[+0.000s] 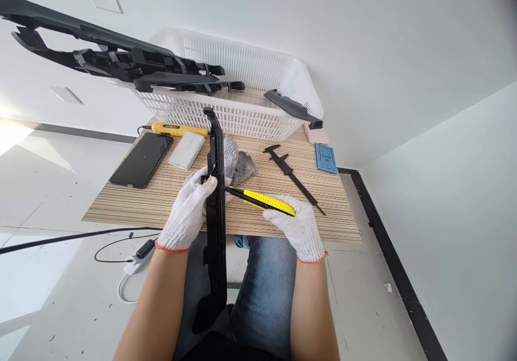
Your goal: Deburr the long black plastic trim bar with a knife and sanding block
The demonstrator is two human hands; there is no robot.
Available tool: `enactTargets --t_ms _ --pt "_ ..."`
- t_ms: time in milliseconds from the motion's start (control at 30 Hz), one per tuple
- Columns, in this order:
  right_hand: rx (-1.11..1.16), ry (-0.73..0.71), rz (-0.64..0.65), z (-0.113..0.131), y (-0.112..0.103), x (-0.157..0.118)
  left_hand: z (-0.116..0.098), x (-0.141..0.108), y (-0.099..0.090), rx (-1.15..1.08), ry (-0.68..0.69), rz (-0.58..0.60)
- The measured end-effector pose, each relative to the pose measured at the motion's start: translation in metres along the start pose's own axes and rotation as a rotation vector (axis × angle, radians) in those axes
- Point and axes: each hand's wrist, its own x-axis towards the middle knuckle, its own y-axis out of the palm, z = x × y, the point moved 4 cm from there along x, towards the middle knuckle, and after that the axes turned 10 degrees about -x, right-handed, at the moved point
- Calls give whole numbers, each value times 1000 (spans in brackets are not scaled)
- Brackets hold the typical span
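Note:
My left hand [189, 206], in a white knit glove with an orange cuff, is closed around a long black plastic trim piece [217, 226]. The piece stands nearly upright in view, crossing the table's front edge, its lower end over my lap. My right hand [297, 225], gloved the same way, grips a yellow and black utility knife [269, 201]. The knife points left, and its tip is at the right edge of the trim piece near my left fingers. Whether the blade touches the plastic I cannot tell. A grey crumpled cloth [244, 167] lies just behind the piece.
A white plastic basket [242, 114] holds several black trim pieces [133, 62] jutting out left. On the wood-grain table [258, 226] lie a black phone [142, 160], a white block [187, 150], a yellow tool [177, 130], black calipers [293, 175] and a blue card [325, 158].

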Motion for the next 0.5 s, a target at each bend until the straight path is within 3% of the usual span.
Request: enactTargets --t_ms 133,267,400,500 --pt "-18 -39 113 1 4 0 1 0 -1 -24 -29 -14" --pt "-19 -46 85 -1 0 0 -1 -1 1 -30 -36 -27" --pt "-88 -81 210 -2 2 -1 -3 -2 2 -36 -38 -73" --pt "-31 -31 134 -4 -2 -1 -4 -1 1 -24 -32 -104"
